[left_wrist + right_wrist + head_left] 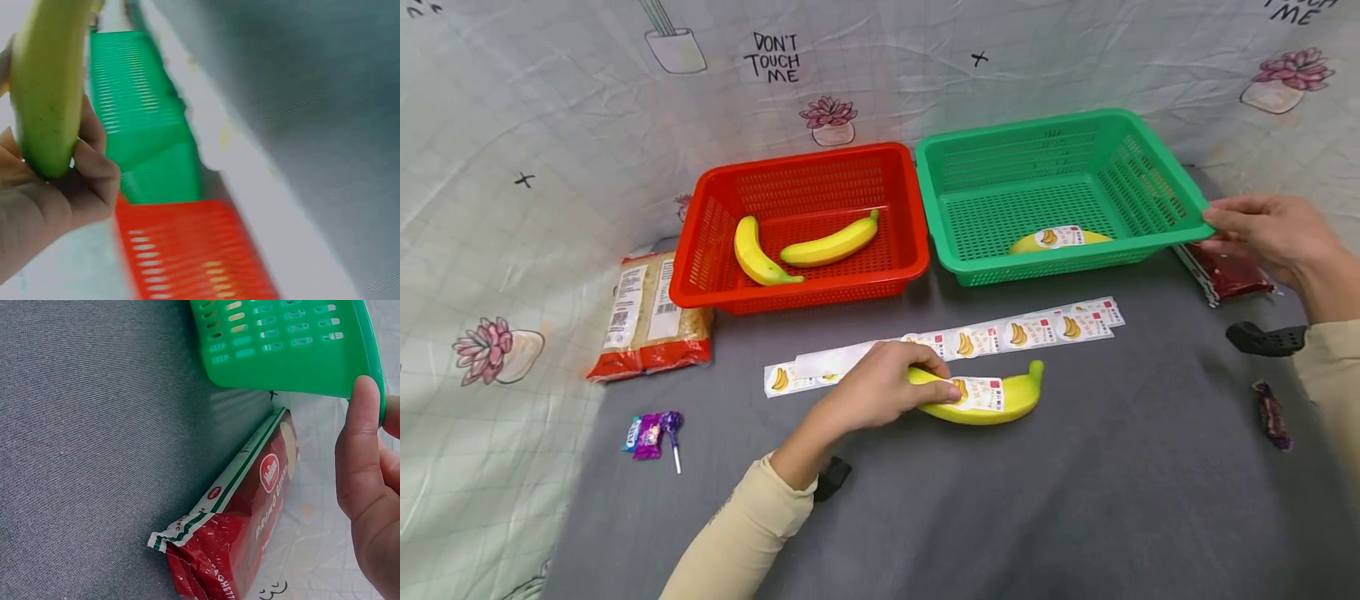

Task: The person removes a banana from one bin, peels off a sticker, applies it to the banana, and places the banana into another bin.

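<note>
Left hand (886, 387) grips labelled banana (992, 417) by left end, label (988, 394) mostly exposed; right hand (1281, 236) pinches green basket (1060, 263) by near-right corner, likely steadying it near worktop's (1075, 517) far edge.

Yellow, green-tipped banana (1019, 400), white banana-printed label (983, 394), bright red basket (850, 292), bright green basket (1075, 258), dark-grey table (1075, 508)

One red basket (808, 298) holds two bananas (835, 244); outside it, two more bananas (1022, 398), one green basket (1075, 260), two large packets (655, 325).
</note>
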A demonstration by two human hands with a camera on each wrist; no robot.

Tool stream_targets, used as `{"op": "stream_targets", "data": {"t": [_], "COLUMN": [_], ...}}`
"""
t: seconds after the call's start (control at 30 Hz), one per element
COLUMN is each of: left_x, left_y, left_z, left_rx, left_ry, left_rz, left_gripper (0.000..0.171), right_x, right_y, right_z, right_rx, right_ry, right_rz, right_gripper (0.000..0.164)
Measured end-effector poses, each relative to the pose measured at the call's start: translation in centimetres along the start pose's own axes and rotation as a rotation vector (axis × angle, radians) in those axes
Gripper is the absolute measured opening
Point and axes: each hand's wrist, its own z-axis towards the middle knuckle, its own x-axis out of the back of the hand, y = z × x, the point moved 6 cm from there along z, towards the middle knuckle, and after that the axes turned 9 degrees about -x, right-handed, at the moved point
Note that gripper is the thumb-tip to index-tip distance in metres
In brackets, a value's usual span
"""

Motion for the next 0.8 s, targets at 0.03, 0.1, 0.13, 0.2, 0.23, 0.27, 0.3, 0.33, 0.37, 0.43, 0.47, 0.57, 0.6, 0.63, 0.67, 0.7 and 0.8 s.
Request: {"op": "stream_targets", "data": {"t": [0.03,0.1,0.13,0.2,0.23,0.27,0.3,0.33,0.37,0.43,0.47,0.57,0.6,0.63,0.67,0.7,0.8], "left_x": [0.7,2.3,3.3,5.2,6.1,6.9,7.6,8.2,8.6,9.1,9.1,8.3,7.8,7.3,6.7,6.1,4.1], "left_y": [1.0,3.0,3.9,5.4,6.1,6.7,7.1,7.4,7.6,7.6,7.5,6.8,6.5,6.1,5.7,5.1,3.6], "left_z": [0.5,1.8,2.7,4.8,6.2,7.6,9.3,11.0,12.8,16.4,18.2,23.2,24.6,25.8,26.9,27.9,29.7], "left_rx": [-0.021,-0.064,-0.083,-0.109,-0.122,-0.141,-0.147,-0.149,-0.142,-0.107,-0.088,-0.001,0.030,0.058,0.094,0.136,0.252], "left_ry": [0.000,0.010,0.022,0.056,0.073,0.088,0.101,0.112,0.119,0.126,0.129,0.142,0.147,0.157,0.167,0.176,0.187], "left_rz": [-0.017,-0.051,-0.064,-0.082,-0.089,-0.094,-0.099,-0.101,-0.102,-0.108,-0.104,-0.100,-0.095,-0.082,-0.069,-0.056,-0.003], "left_gripper": [0.016,0.018,0.019,0.020,0.020,0.020,0.020,0.021,0.022,0.024,0.026,0.028,0.028,0.029,0.032,0.034,0.039], "right_x": [0.3,0.7,0.9,1.2,1.3,1.4,1.5,1.6,1.6,1.5,1.4,0.8,0.5,0.3,0.1,-0.1,-0.3], "right_y": [0.0,-0.1,-0.1,-0.2,-0.3,-0.3,-0.3,-0.3,-0.2,-0.1,0.0,0.0,0.0,0.0,-0.1,-0.2,-0.4], "right_z": [-0.1,-0.2,-0.3,-0.3,-0.3,-0.3,-0.3,-0.3,-0.2,-0.1,-0.1,0.1,0.1,0.1,0.2,0.2,0.2], "right_rx": [0.000,0.003,0.006,0.012,0.017,0.021,0.024,0.025,0.026,0.033,0.036,0.057,0.059,0.065,0.069,0.071,0.073], "right_ry": [0.008,0.020,0.020,-0.004,-0.022,-0.041,-0.059,-0.075,-0.086,-0.088,-0.086,-0.083,-0.082,-0.085,-0.088,-0.087,-0.078], "right_rz": [-0.006,-0.028,-0.038,-0.022,-0.006,0.010,0.021,0.030,0.035,0.011,-0.001,-0.069,-0.082,-0.095,-0.104,-0.110,-0.100], "right_gripper": [0.007,0.014,0.019,0.015,0.011,0.006,0.003,0.005,0.008,0.004,0.003,0.027,0.035,0.043,0.050,0.056,0.061]}}
